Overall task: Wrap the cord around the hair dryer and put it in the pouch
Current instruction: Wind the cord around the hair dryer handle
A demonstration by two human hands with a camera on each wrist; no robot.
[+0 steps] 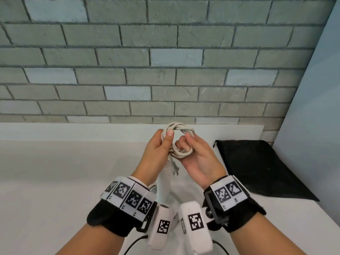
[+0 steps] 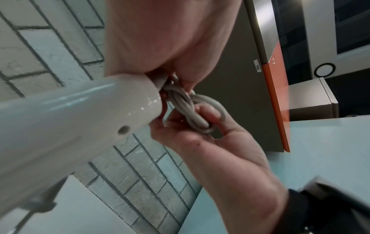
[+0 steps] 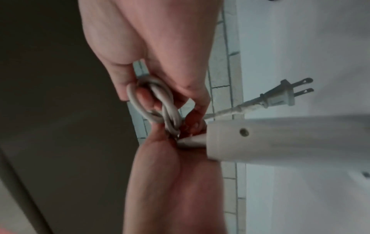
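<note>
Above the white counter, both hands hold the white cord (image 1: 181,153), which is gathered into a small coil of several loops. My left hand (image 1: 158,148) grips the coil's left side, thumb pressed on top. My right hand (image 1: 197,155) has its fingers curled round the coil's right side. The white hair dryer (image 1: 164,183) hangs handle-up below the coil, and its body is hidden behind my wrists. The plug (image 1: 174,168) dangles free beside the handle (image 3: 280,137); the plug (image 3: 284,96) shows its two prongs. The black pouch (image 1: 257,166) lies flat on the counter to the right.
A grey brick wall (image 1: 147,61) stands right behind the white counter (image 1: 55,172). A pale panel (image 1: 316,107) closes off the right side beyond the pouch. Black cables (image 1: 134,243) trail from my wrist cameras at the bottom.
</note>
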